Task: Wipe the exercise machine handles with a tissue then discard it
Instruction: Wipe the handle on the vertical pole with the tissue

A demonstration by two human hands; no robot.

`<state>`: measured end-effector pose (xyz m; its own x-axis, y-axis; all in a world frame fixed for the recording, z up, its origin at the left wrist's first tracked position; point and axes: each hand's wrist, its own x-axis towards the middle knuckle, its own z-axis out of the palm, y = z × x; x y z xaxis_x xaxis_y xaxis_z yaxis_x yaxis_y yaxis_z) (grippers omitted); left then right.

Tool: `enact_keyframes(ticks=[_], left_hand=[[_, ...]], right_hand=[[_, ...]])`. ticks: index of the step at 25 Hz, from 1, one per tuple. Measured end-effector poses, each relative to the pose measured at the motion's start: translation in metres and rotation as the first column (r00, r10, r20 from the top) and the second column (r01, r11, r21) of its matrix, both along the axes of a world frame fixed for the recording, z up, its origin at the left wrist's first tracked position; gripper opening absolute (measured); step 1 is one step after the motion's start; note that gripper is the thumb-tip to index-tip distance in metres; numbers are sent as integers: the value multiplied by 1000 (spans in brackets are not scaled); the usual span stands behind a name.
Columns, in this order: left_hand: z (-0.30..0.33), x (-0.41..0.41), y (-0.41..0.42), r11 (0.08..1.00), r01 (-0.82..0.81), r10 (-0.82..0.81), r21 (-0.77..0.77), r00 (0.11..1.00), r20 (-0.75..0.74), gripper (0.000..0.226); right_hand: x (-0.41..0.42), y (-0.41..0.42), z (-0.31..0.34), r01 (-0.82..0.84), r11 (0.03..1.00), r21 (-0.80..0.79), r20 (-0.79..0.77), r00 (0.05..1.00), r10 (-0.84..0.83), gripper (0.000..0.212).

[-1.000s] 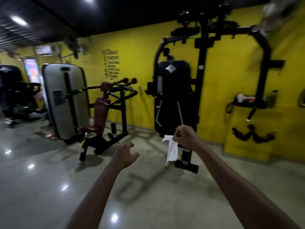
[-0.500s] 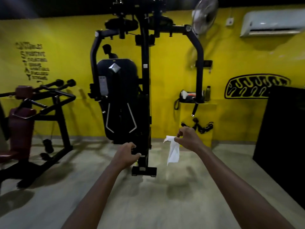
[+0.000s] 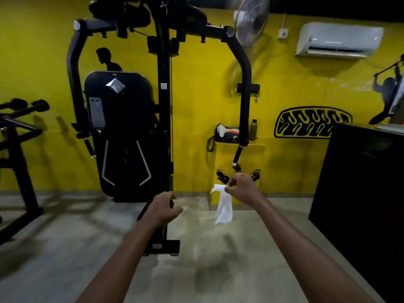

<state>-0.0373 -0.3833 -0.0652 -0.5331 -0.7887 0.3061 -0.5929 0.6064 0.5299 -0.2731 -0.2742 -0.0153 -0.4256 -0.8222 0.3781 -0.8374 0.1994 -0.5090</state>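
While the left hand hangs loose, the right hand pinches one tissue.

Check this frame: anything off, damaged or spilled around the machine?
Nothing stands out. The right hand pinches a hanging white tissue; the left hand is loosely curled, holding nothing. The exercise machine stands upright, both handle arms hanging down, and the floor shows no spill.

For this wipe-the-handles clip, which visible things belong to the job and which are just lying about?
Job:
tissue, pinched in the right hand
left hand, empty
machine's right handle
machine's left handle

Lying about:
bag and bottle on the ledge
wall fan
air conditioner
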Motion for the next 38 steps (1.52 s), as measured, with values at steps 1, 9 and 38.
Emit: enact_keyframes(ticks=[1,9,38], left_hand=[[-1,-12,-20,1000,12,-12,-3,1000,-10,46],[0,-97,-204,994,110,-110,-10,993,32,52],[8,-512,-675,823,567,-567,25,823,-31,41]], right_hand=[[-10,-15,-2,12,1000,3,-7,1000,-12,12],[-74,-163,6,124,992,12,-23,992,-124,11],[-402,-593,5,424,906,6,103,901,-422,17]])
